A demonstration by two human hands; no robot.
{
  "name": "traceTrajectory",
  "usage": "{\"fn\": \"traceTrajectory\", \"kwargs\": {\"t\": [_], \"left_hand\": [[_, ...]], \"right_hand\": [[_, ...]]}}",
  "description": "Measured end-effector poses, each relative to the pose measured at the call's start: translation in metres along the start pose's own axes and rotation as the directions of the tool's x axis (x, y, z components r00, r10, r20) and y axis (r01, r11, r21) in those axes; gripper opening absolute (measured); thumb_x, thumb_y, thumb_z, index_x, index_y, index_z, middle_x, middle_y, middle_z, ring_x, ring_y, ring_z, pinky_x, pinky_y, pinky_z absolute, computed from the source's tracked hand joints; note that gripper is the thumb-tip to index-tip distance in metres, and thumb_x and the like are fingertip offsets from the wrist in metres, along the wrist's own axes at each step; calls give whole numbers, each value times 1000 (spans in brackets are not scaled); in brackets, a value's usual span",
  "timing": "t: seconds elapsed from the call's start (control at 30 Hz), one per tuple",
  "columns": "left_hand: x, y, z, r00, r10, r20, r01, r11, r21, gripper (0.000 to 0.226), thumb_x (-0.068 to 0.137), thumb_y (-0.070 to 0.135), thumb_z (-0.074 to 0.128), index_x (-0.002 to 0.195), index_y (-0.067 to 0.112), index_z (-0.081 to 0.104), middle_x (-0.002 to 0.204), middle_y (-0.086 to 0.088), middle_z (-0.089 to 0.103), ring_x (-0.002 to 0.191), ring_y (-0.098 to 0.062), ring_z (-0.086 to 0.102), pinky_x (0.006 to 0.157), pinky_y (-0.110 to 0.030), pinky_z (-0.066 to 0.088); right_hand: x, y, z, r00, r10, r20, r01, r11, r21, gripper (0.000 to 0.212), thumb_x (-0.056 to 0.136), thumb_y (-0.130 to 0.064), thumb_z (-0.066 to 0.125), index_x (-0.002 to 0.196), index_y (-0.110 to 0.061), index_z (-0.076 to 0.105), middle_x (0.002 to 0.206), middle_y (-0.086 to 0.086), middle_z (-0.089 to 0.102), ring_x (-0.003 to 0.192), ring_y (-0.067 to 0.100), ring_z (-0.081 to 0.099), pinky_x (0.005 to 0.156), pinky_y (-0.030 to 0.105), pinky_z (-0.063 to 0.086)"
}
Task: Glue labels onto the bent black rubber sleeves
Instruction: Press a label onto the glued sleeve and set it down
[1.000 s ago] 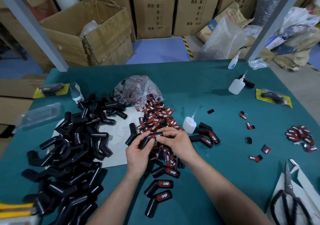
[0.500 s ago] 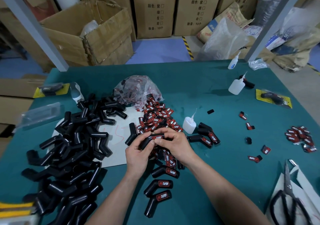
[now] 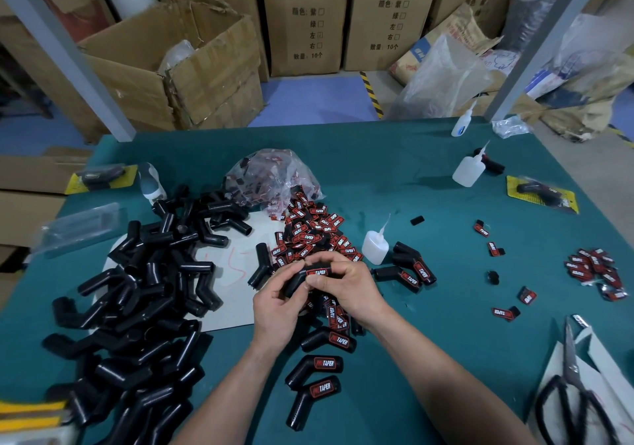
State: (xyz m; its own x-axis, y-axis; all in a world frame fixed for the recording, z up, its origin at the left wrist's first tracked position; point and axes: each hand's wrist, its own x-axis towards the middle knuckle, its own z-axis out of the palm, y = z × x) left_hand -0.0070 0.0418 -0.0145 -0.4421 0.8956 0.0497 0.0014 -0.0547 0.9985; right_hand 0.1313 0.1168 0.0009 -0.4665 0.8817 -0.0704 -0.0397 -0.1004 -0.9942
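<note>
While both hands hold it between them above the counter [image 3: 394, 170], the bent sleeve [image 3: 297, 279] looks light and soft, best held by its two legs. The left hand [image 3: 278, 307] pinches the lower leg; the right hand [image 3: 348, 288] presses the label [image 3: 317, 272] onto the upper leg, whose long axis runs toward the right hand.

One head-worn wide-angle view looks forward and down, close over the green table [image 3: 429, 177].
</note>
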Motion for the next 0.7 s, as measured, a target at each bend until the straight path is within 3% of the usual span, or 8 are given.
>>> {"fn": "traceTrajectory", "kwargs": {"t": [0.2,0.4,0.5,0.6,0.7], "left_hand": [[-1,1,1,1000,-29,-3,29,1000,3,48,88,-7,75,111,35,75,119,18,75,114,-4,69,103,-23,52],[1,1,1,998,-40,-41,39,999,-3,47,90,-6,74,111,37,74,116,16,76,112,-6,70,99,-20,53],[3,-3,0,996,-69,-61,66,997,-49,47,90,-11,70,111,31,74,115,11,77,107,-10,73,92,-19,55],[3,-5,-1,995,-83,-56,77,993,-93,39,88,-12,72,111,19,74,112,3,78,102,-12,73,85,-18,56],[3,-5,-2,994,-69,-79,61,993,-105,29,89,-7,75,108,15,75,109,0,78,101,-12,73,88,-19,55]], "right_hand": [[-2,3,3,998,-52,-33,53,998,32,17,80,-27,83,91,-14,82,120,-2,69,109,20,68,93,28,53],[-2,-2,2,999,-37,12,38,999,-23,6,88,-20,77,90,-18,82,122,-4,70,115,15,66,97,26,51],[1,-7,-6,999,-12,50,12,1000,-12,9,91,-13,74,85,-11,81,121,-1,72,116,18,66,101,32,51],[-2,-9,-4,997,-73,9,73,997,-39,14,89,-8,75,80,-17,81,115,0,73,109,18,68,96,28,52],[-4,-8,1,993,-116,-5,116,993,-35,18,88,-9,76,78,-24,81,112,0,73,106,18,69,93,27,52]]}}
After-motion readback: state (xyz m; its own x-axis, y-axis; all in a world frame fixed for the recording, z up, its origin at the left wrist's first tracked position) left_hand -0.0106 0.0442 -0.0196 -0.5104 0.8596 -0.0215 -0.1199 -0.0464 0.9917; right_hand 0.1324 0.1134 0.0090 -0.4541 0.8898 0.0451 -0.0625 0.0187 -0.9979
